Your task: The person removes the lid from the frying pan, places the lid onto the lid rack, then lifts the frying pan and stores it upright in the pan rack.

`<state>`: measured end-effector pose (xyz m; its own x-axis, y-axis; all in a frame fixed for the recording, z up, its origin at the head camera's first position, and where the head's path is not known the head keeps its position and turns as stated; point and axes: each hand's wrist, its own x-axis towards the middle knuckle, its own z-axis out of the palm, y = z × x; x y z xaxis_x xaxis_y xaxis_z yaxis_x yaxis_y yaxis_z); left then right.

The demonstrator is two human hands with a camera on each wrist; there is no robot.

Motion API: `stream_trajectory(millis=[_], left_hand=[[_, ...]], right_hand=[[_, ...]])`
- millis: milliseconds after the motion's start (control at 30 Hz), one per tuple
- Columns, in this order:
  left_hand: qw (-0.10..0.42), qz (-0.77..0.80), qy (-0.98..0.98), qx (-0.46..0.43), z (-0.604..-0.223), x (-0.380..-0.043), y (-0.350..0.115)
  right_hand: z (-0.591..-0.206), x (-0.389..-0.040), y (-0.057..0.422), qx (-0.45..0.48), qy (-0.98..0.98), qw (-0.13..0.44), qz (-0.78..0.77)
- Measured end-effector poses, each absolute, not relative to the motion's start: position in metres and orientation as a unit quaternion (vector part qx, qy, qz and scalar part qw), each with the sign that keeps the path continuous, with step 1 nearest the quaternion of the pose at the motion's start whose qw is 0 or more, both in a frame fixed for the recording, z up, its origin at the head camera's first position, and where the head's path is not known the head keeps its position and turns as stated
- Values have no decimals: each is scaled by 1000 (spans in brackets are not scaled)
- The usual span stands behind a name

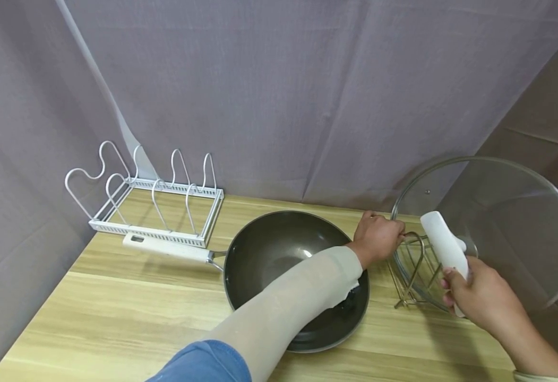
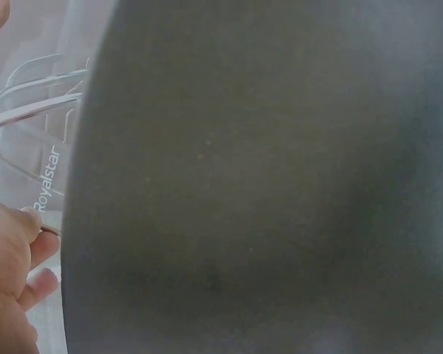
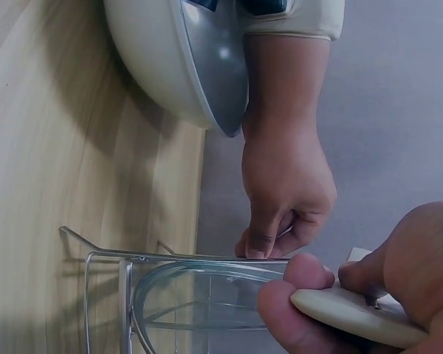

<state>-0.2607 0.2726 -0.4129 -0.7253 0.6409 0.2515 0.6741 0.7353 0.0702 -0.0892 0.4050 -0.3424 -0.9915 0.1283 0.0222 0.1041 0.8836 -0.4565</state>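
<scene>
My left hand reaches over the wok and pinches the top of a metal wire lid rack on the right of the table. The right hand grips the white handle of a large glass lid. Tilted nearly upright, the lid has its lower edge within the rack's wires, as the right wrist view shows. From that side, the left hand holds the rack's bar between thumb and curled fingers. In the left wrist view, the wok covers most of the picture.
A dark wok stands mid-table under my left forearm, its cream handle pointing left. Behind that handle is a white wire rack with several upright loops. Grey cloth hangs along the table's back edge.
</scene>
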Motion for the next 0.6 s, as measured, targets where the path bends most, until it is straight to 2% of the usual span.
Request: stream_trajectory(millis=[600], left_hand=[[99, -77, -926, -357, -413, -261, 273]], right_hand=[[-345, -89, 417, -83, -954, 5, 287]])
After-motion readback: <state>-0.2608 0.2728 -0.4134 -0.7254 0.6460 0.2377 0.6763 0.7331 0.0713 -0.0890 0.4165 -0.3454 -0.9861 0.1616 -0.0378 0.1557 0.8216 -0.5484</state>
